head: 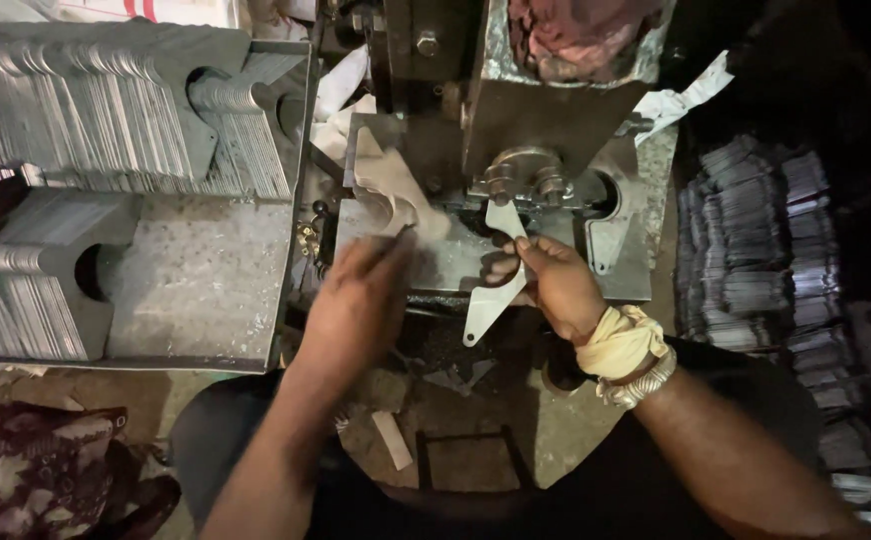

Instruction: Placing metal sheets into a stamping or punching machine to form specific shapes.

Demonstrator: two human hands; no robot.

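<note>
Gripping a flat curved metal blank (491, 290) in my right hand (556, 285), closed around it at the press bed's (446, 265) front edge. Left hand (356, 300) blurred there; grip indeterminate. Stacked blanks (106, 110) crowd the tray (196, 280) at left.

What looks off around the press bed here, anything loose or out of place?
Metal offcuts and a pale strip litter the floor below the press. Crumpled white rag hangs off the machine's side. Right hand holds a flat blade blank; left hand blurred.
</note>
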